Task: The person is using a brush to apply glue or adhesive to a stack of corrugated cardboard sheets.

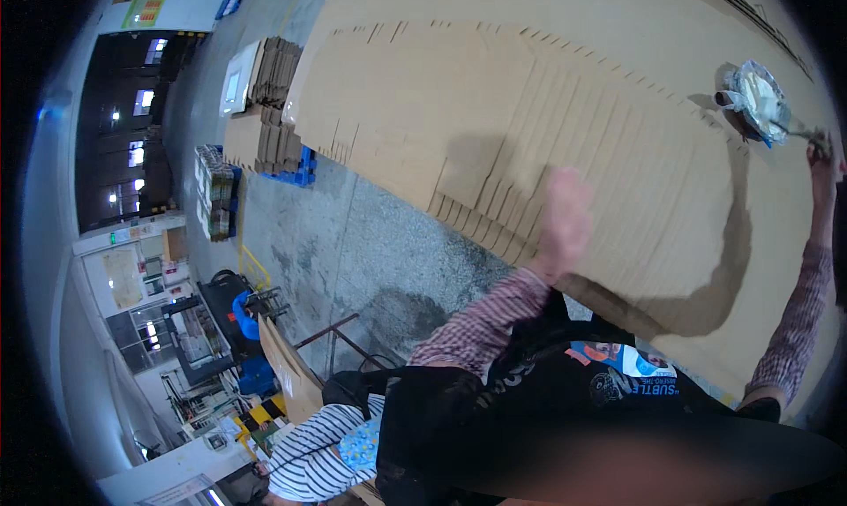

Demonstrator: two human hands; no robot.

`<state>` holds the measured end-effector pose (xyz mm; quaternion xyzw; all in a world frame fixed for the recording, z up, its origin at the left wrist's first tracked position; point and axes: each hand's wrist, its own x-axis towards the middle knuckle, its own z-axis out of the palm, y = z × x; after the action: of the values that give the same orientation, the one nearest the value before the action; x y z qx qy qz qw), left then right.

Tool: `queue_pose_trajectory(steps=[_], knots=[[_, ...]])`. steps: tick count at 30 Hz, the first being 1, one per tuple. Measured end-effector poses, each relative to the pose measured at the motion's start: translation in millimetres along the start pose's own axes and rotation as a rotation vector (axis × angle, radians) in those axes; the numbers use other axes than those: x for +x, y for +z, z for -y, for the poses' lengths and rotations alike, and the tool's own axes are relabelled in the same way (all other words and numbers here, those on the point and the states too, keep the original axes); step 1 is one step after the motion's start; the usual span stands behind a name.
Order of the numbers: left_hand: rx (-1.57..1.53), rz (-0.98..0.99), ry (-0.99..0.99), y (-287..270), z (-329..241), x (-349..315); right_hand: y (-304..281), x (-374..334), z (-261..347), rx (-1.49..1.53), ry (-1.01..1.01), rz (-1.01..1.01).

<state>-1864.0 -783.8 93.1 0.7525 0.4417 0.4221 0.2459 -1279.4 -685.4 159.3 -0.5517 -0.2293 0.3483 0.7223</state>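
Note:
Fanned-out cardboard sheets [618, 179] lie in an overlapping row in front of me, their slotted edges showing in steps. Over their near edge is my left hand [567, 219], blurred, fingers stretched out and nothing seen in it. At the far right my right hand [820, 149] is closed around the handle of what looks like a brush [798, 132]. The brush's head reaches into a bowl [750, 104] lined with shiny film and holding a white paste. That bowl rests on the cardboard beyond the row.
Stacks of folded cardboard [278, 74] stand on a blue pallet [304, 166] to the left, with another loaded pallet [214, 193] farther off. A person in a striped shirt [309, 444] is at the lower left, near a leaning cardboard panel [291, 369]. Machinery [198, 338] stands behind.

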Motion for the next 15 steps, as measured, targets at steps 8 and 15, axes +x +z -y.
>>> queue_pose_trajectory(steps=[8, 15], knots=[[0.555, -0.261, -0.404, -120, 142, 7, 277, -278, -82, -0.405, 0.090, 0.636], [0.600, -0.331, -0.619, -88, 143, 2, 378, -335, -135, -0.504, -0.178, 0.989]])
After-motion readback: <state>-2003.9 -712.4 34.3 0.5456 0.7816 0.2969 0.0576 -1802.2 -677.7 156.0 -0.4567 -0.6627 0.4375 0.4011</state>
